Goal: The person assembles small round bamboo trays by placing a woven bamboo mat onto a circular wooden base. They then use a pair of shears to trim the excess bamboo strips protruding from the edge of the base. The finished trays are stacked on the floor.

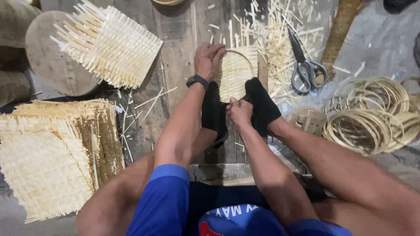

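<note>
The wooden floor spread under everything, littered with pale bamboo offcuts. At the left lay a big stack of woven bamboo mats, flat and square, their loose strip ends bristling at the edges. Above it, 1 more woven mat rested tilted across a round wooden board. At the right sat a heap of coiled bamboo hoops, with a small woven disc just beside it. The person sat with legs drawn up, both feet in black socks, and between those feet was the round woven tray, pinned at its near edge by the 2 soles. The left hand, a dark watch on its wrist, lay on the tray's far left rim, fingers curled together over the hoop there. The right hand gripped the tray's near rim, fingers closed tight in a fist on it. Grey-handled scissors lay on the offcuts, well to the right of the tray, blades pointing away.
</note>
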